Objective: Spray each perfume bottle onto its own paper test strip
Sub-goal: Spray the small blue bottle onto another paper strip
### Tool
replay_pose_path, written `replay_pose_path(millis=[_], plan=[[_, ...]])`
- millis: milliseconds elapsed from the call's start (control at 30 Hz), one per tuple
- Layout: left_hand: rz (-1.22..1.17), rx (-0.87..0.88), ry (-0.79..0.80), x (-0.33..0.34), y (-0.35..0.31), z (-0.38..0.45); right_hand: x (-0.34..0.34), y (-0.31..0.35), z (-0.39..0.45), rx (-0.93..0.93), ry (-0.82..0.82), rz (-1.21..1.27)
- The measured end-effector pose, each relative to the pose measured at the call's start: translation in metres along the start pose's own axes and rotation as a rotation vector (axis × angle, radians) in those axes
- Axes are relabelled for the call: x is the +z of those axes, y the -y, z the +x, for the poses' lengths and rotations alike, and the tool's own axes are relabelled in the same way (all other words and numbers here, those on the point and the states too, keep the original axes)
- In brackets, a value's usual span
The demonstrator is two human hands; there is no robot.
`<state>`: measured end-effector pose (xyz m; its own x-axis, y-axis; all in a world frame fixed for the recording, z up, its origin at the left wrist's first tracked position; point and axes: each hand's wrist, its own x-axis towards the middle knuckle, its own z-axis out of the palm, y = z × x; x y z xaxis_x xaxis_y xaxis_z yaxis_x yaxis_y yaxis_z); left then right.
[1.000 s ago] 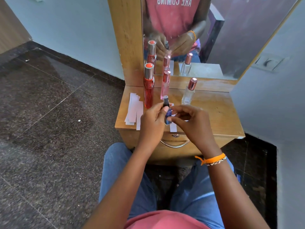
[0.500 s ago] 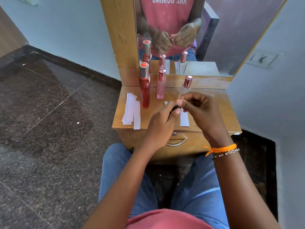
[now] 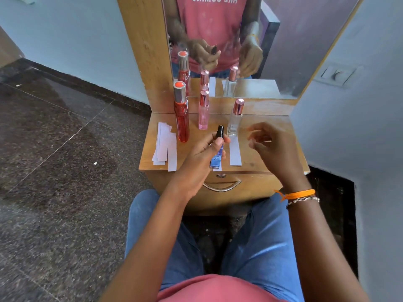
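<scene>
In the head view, a small blue bottle (image 3: pixel 217 154) with a black top is held in the left hand (image 3: pixel 199 158), with the fingers and thumb curled round it. It is held up over the front edge of the wooden desk (image 3: pixel 261 164), tilted a little, with its top pointed away from the person. A bit of white paper can be seen just under its bottom end. The right hand (image 3: pixel 273 144) is held in the air over the right side of the desk, with its fingers loosely bent and nothing in it. One paper strip (image 3: pixel 235 152) is laid flat on the desk between the two hands, just in front of the clear bottle (image 3: pixel 235 118). The clear bottle is stood upright with a pink cap on. A pink bottle (image 3: pixel 203 111) is stood to its left, and a tall red bottle (image 3: pixel 181 115) is stood further left. A pile of strips (image 3: pixel 164 147) is laid on the left side of the desk, beside the red bottle. The bottles and both hands are shown again in the mirror (image 3: pixel 283 51) behind the desk.
</scene>
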<state>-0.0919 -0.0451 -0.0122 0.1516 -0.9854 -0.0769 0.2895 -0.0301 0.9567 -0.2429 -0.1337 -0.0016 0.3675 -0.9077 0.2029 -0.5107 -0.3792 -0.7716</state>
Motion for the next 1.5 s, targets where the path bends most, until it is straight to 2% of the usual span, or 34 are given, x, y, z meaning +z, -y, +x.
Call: replay_pose_path(millis=[133,267,367,433,533,600,667,733,867,933,1033,1333,1400,1500], plan=[[0.208,0.065,-0.055,0.001,0.0,0.002,0.013,-0.012,-0.003,-0.005,-0.075,-0.123],[0.243,0.078,-0.119,0.001,0.001,0.004,0.018,-0.017,-0.004,-0.008,-0.063,-0.144],[0.257,0.114,-0.164,0.004,0.002,0.006,0.016,-0.014,-0.01,-0.068,-0.129,-0.166],[0.28,0.135,-0.184,0.004,0.002,0.008,0.016,-0.005,-0.015,-0.14,-0.143,-0.073],[0.297,0.148,-0.202,0.007,0.001,0.01,0.022,0.009,-0.026,-0.18,0.038,0.184],[0.33,0.146,-0.203,0.008,0.001,0.012,0.028,0.01,-0.029,-0.164,0.073,0.228],[0.366,0.109,-0.168,0.007,0.001,0.014,0.031,0.007,-0.028,-0.145,0.04,0.206],[0.531,0.086,-0.18,0.004,0.003,0.018,0.03,0.004,-0.027,-0.123,0.013,0.192],[1.143,0.149,-0.332,0.001,0.017,0.028,0.027,-0.001,-0.028,-0.11,-0.012,0.183],[1.3,0.089,-0.327,0.001,0.025,0.034,0.027,-0.002,-0.029,-0.118,-0.009,0.185],[1.392,0.029,-0.341,0.004,0.031,0.039,0.028,-0.002,-0.029,-0.119,0.0,0.185],[1.291,0.222,-0.438,0.002,0.028,0.033,0.022,0.004,-0.031,-0.071,0.089,0.38],[1.16,0.231,-0.459,0.002,0.026,0.03,0.021,0.004,-0.032,-0.045,0.142,0.477],[0.841,0.104,-0.437,0.002,0.019,0.027,0.021,0.005,-0.034,0.019,0.209,0.707]])
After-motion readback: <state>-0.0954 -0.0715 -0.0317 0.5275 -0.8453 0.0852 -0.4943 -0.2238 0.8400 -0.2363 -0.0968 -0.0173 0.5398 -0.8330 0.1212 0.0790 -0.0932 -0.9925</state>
